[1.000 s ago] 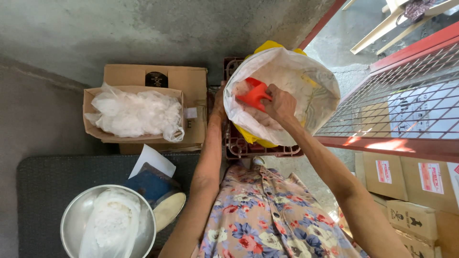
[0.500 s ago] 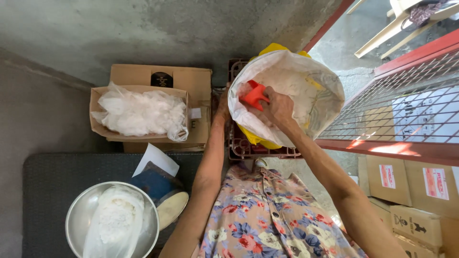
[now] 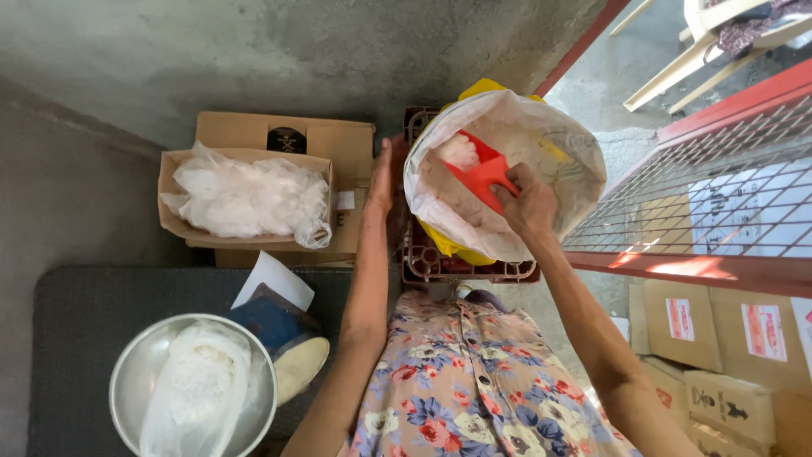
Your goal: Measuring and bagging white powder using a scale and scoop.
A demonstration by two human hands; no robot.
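At twelve o'clock, inside the open white sack (image 3: pixel 554 182) on the red crate (image 3: pixel 423 264), our right hand (image 3: pixel 526 205) keeps its grip clamped on the red scoop (image 3: pixel 480 178) loaded with powder, while our left hand (image 3: pixel 381 176), fingers apart, steadies the sack's nine-o'clock rim.

Brown cardboard boxes (image 3: pixel 288 140) stood by the wall, one holding clear bags (image 3: pixel 241 193). More cartons (image 3: pixel 719 338) with red-and-white labels (image 3: pixel 679 318) sat at lower right.
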